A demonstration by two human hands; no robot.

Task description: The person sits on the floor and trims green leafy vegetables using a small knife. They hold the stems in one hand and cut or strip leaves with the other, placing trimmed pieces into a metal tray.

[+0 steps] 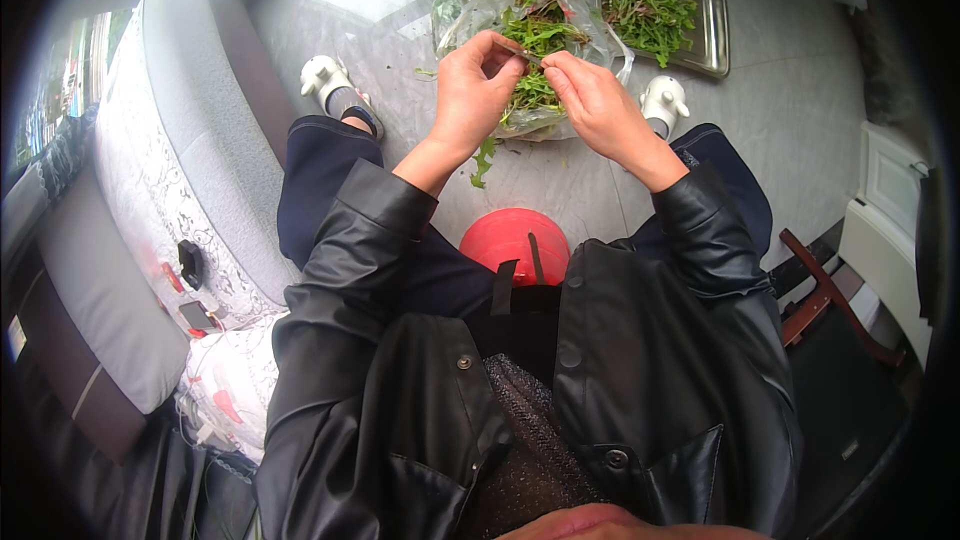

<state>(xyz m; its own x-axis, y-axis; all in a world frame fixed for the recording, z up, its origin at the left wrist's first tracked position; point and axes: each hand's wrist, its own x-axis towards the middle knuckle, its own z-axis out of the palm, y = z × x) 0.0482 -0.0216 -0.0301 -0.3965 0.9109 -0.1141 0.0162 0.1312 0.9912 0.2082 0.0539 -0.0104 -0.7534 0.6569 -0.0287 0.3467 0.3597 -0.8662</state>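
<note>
Both hands are raised over an open clear plastic bag (465,11) on the floor, which holds leafy greens (544,34). Between my left hand (476,82) and my right hand (600,101) spans a thin, narrow object (529,55), too small to name; the fingertips of each hand pinch one end. It may be a small blade or a stem. Beyond my right hand, a metal tray (714,30) bears a pile of greens (649,15). One loose leaf (484,163) lies on the floor at the bag's near side.
A red plastic stool or bucket (514,240) stands between my knees. White slippers (326,79) are on my feet, either side of the bag. A grey sofa (187,112) with a patterned cover runs along the left. A wood-framed chair (825,292) stands at the right, near a white cabinet (889,180).
</note>
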